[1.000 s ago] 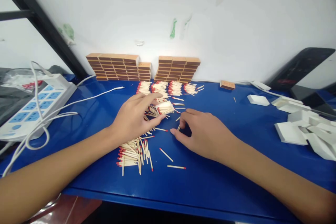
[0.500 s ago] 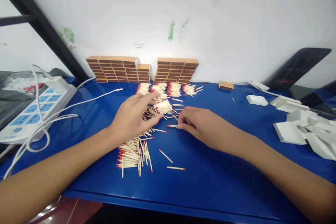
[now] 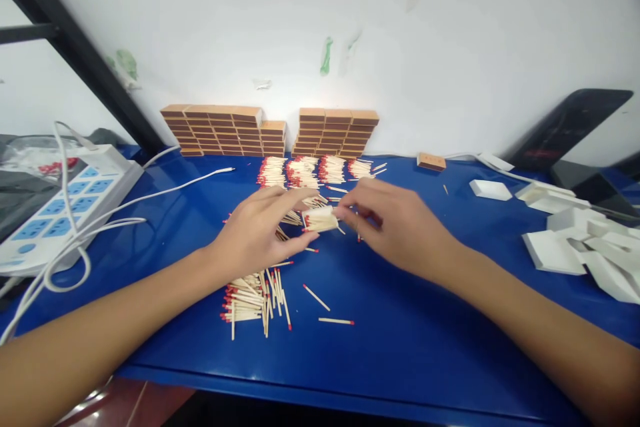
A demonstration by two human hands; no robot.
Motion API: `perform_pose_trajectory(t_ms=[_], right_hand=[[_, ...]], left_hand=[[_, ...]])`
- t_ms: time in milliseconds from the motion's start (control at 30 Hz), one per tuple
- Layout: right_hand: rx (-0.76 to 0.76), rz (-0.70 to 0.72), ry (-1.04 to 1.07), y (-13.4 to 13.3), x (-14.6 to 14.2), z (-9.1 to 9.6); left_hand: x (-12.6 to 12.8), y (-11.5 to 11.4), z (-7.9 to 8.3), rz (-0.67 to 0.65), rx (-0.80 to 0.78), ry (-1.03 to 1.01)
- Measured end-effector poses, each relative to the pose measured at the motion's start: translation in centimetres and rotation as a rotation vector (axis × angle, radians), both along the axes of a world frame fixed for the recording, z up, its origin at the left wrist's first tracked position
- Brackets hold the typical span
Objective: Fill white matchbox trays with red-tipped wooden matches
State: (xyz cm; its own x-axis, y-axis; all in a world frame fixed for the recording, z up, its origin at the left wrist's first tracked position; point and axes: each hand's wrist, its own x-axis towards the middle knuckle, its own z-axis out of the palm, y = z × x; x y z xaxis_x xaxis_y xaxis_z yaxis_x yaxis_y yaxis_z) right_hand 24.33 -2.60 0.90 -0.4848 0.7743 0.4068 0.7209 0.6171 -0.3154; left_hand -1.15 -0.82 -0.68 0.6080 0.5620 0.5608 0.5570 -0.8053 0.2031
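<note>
A small white matchbox tray (image 3: pixel 321 219) full of red-tipped matches is held between the thumb and fingers of my left hand (image 3: pixel 257 227). My right hand (image 3: pixel 387 217) is closed in a pinch at the right end of this tray, on a match whose stick is mostly hidden by the fingertips. Loose matches (image 3: pixel 247 297) lie in a heap below my left hand, partly covered by it. Two single matches, one of them flat (image 3: pixel 336 321), rest nearer the front edge. Bundled rows of matches (image 3: pixel 303 172) lie just beyond my hands.
Brown matchboxes (image 3: pixel 220 132) are stacked in two blocks along the wall. One matchbox (image 3: pixel 431 161) lies apart to the right. Several white trays (image 3: pixel 555 252) are piled at the right, near a dark phone-like device (image 3: pixel 570 130). A power strip (image 3: pixel 65 213) with white cables sits on the left.
My right hand has moved up with the match, from the table surface to the tray's right end. My left hand has brought the tray slightly right and toward me, turning it more level.
</note>
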Motion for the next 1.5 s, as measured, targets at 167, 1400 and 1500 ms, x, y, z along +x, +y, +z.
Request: perform_pose_trajectory(t_ms=[167,1400,1500], right_hand=[[-0.183,-0.090,-0.073,1.4,1.1,-0.1],[-0.248,-0.107,-0.193,0.9,1.4,0.5],[-0.340,-0.089,-0.258,0.2,1.2,1.3]], left_hand=[[-0.1,0.6,-0.1,0.148,-0.006,-0.036],[-0.1,0.6,-0.3,0.142,0.033,-0.043],[0.0,0.5,-0.3,0.134,0.020,-0.039]])
